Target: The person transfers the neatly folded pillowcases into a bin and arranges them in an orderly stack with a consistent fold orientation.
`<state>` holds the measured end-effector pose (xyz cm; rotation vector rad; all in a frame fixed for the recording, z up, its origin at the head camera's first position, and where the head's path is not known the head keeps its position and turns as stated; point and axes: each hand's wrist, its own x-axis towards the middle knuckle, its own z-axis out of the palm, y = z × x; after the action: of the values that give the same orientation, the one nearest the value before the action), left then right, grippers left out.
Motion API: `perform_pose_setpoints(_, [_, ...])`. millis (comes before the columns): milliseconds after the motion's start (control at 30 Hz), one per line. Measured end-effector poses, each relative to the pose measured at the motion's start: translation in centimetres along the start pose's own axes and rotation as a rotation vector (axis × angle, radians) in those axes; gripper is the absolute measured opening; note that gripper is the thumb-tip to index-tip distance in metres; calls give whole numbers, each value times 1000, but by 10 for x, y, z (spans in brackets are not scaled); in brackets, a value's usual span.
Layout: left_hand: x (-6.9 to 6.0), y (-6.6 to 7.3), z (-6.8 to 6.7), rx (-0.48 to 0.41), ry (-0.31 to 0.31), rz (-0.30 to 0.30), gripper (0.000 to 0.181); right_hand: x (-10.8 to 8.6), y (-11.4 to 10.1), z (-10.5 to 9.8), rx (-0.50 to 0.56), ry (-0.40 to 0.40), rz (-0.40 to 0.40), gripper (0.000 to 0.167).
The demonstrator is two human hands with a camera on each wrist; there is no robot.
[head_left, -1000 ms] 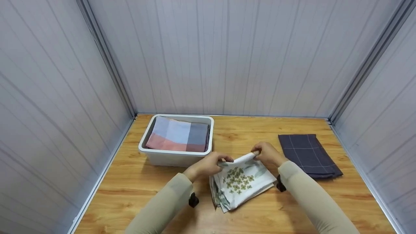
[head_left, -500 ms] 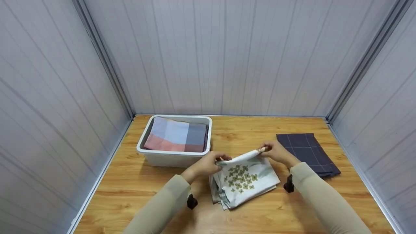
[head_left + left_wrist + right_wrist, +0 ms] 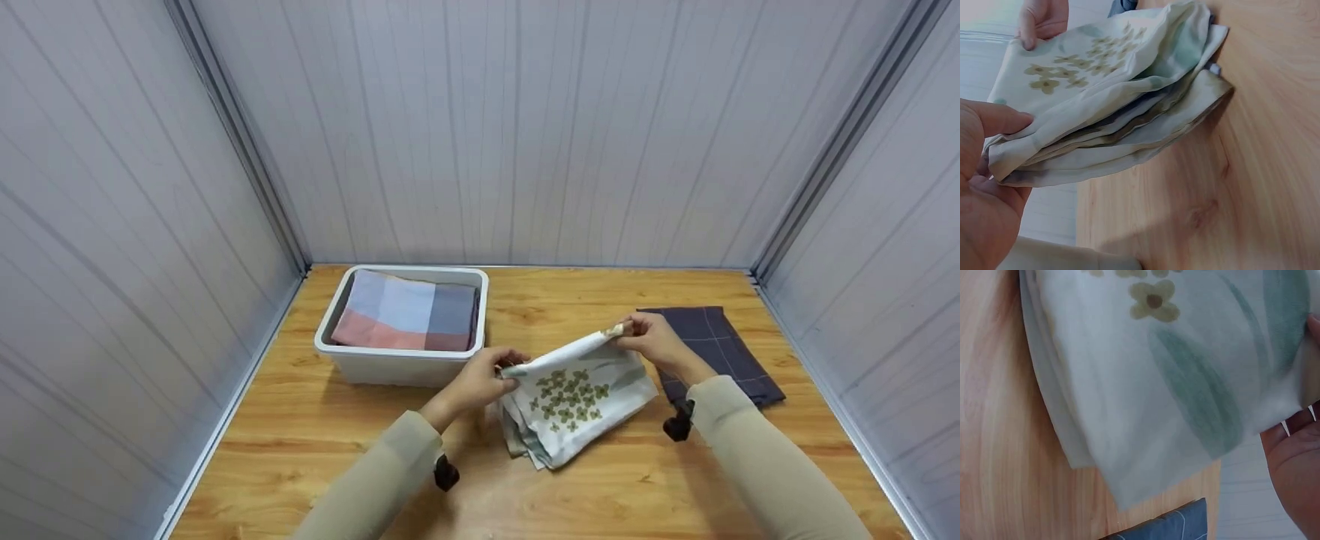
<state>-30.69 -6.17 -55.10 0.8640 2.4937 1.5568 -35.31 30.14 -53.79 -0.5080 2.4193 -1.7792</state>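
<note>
A folded white cloth printed with olive flowers and green leaves hangs between both hands in the head view, tilted up toward its right corner. My left hand pinches its upper left corner, thumb on top, as the left wrist view also shows with the cloth's stacked layers fanning apart. At the upper right corner, my right hand grips the top edge between thumb and fingers. In the right wrist view the cloth's free corner droops above the wooden surface.
A white plastic bin at the back left holds a folded plaid cloth in blue, grey and pink. On the right lies a folded dark cloth with thin pale lines, partly behind my right hand. Panel walls enclose the wooden table.
My right hand has moved right and up with its corner, and the cloth has shifted right and rises more steeply. The left hand stays nearly in place, still holding its corner.
</note>
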Motion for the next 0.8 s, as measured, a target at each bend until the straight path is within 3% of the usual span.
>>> perform_pose_setpoints(133, [0,-3,5,-49,50,-10,33,-2,-8,-1,108,15,-34,19])
perform_pose_setpoints(300, [0,-10,13,-119,112,-3,31,-6,-20,-2,201,-4,-59,13])
perform_pose_setpoints(533, [-2,-15,22,-209,189,6,41,-9,-39,-10,193,-9,-64,19])
perform_pose_setpoints(733, [-2,-21,29,-264,218,-3,59,-13,-52,-21,193,12,-71,38])
perform_pose_setpoints(800, [-2,-24,31,-277,225,-9,62,-14,-55,-24,200,25,-75,38])
